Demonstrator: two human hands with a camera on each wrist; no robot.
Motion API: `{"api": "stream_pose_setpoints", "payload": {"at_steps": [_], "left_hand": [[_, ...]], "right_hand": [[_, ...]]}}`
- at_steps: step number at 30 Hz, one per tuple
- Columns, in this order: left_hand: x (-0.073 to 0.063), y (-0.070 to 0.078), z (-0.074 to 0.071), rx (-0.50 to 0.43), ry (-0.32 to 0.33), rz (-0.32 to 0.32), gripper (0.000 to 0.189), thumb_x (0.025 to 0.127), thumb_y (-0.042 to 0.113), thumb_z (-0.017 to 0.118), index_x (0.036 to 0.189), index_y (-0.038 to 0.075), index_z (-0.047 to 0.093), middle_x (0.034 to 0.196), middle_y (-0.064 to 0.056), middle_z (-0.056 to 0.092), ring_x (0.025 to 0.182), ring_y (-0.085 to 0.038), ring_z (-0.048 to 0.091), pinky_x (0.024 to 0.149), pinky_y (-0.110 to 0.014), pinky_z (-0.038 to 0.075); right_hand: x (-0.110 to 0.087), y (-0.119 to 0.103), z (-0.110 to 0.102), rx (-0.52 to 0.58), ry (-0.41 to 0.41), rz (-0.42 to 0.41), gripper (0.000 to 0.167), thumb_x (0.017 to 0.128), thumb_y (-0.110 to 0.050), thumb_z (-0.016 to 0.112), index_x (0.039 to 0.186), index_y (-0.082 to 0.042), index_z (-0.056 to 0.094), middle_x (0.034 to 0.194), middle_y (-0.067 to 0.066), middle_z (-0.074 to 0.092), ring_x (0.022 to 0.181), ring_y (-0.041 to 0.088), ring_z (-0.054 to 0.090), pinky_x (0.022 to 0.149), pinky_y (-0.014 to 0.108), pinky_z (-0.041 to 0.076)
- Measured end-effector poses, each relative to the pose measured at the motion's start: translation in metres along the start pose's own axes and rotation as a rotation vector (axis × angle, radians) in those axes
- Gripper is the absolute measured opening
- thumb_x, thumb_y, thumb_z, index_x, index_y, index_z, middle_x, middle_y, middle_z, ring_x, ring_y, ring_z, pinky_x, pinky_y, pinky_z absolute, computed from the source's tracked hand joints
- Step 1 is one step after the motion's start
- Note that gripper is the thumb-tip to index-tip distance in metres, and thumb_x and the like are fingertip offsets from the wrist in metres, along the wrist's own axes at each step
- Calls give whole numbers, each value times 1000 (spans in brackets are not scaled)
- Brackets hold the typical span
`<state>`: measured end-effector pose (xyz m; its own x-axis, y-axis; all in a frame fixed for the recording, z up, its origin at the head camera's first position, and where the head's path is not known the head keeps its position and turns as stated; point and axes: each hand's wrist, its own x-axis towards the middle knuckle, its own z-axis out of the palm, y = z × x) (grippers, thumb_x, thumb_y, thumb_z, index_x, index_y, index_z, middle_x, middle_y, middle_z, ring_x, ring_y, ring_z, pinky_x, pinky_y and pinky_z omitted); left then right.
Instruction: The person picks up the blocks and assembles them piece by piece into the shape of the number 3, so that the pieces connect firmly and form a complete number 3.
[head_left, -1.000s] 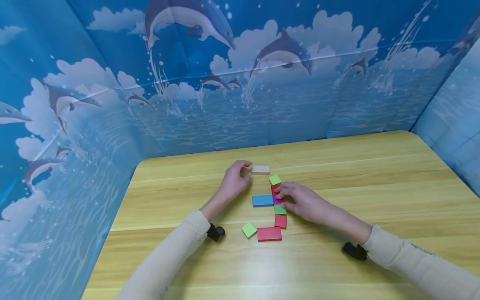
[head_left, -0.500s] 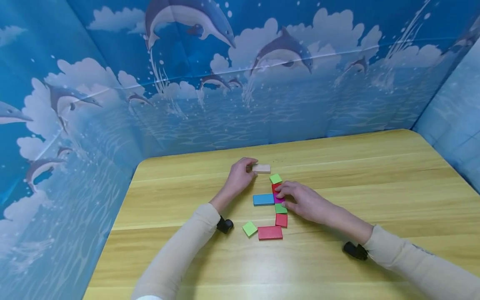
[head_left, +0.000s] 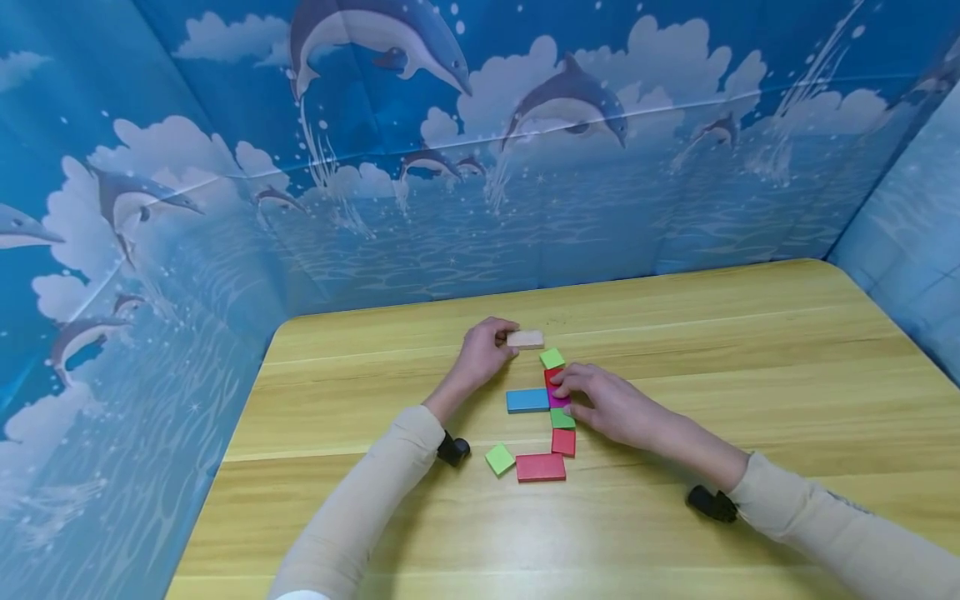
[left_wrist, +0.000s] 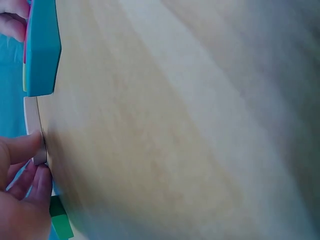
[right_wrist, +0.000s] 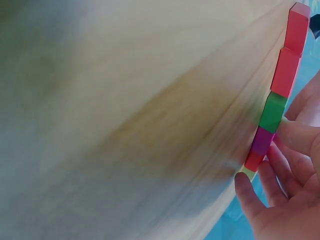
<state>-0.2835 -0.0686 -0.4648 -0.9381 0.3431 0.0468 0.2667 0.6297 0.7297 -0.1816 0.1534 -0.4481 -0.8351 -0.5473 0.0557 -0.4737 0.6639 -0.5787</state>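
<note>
In the head view, my left hand (head_left: 483, 350) pinches the left end of a pale wooden block (head_left: 527, 339) lying at the far end of the block group. The left wrist view shows thumb and fingers on either side of that pale block (left_wrist: 32, 115). My right hand (head_left: 611, 404) rests along a column of blocks, its fingers over the red block (head_left: 551, 377) and magenta block (head_left: 557, 399), thumb at the green block (head_left: 562, 418). Seen from the right wrist, those fingers are loosely spread against the column's side. A light green block (head_left: 552, 358) tops the column.
A blue block (head_left: 528, 401) lies flat against the column's left side. Nearer the body are a red square block (head_left: 563, 442), a longer red block (head_left: 541, 467) and a tilted light green block (head_left: 499, 459). A dolphin-print curtain (head_left: 465, 242) hangs behind the wooden table (head_left: 750, 350).
My left hand has moved right and taken hold of the pale block, which has shifted slightly right. The right hand and the column have stayed in place.
</note>
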Motion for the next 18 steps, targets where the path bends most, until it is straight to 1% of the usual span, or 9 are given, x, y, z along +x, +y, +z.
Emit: {"api": "stream_pose_setpoints", "payload": {"at_steps": [4,8,18], "left_hand": [[0,1,-1,8,-2,22,33,90,4,72,122,4,69,112,-7,64,99,-19,61,85,-28,50],[-2,2,-2,8,-5,30,31,90,3,71,120,4,69,112,-7,65,99,-19,61,84,-27,51],[-5,3,-3,35,-1,18,31,89,4,72,120,3,69,111,-7,66,97,-19,61,83,-27,51]], "right_hand": [[0,0,0,-5,1,10,21,91,-7,71,112,-10,71,129,6,58,122,31,52,100,50,44],[0,0,1,-8,5,20,21,92,-8,70,113,-10,71,129,6,58,122,30,52,100,50,43],[-1,-1,1,-1,15,21,21,91,-7,70,111,-10,71,128,5,59,121,29,53,100,50,44]]}}
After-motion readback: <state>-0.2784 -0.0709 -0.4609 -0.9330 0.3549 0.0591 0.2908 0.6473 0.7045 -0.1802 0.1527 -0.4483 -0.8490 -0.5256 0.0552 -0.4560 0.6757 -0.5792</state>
